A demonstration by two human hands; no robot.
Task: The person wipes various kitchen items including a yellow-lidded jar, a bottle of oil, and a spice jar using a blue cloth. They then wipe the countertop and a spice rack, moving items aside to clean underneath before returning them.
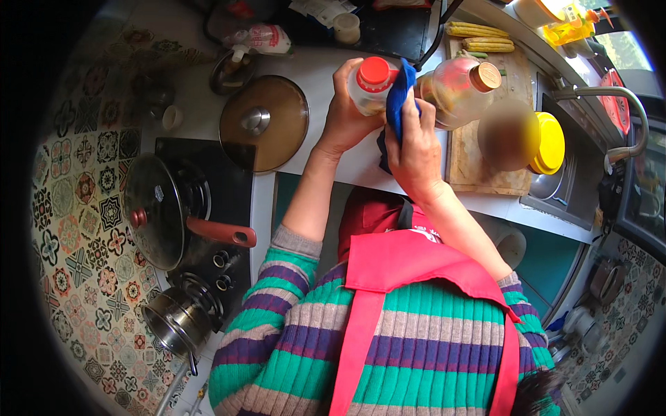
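In my left hand is a clear jar with a red screw cap, held upright over the white counter. My right hand grips a dark blue cloth and presses it to the jar's right side. The jar's contents are mostly hidden by fingers and cap. Just right of the cloth stands a larger clear jar with a gold-coloured lid, holding something reddish and green.
A wooden cutting board carries corn cobs and a blurred jar with a yellow lid. Beyond it is a sink with a curved faucet. Leftward are a glass lid, a covered frying pan and a steel pot on the stove.
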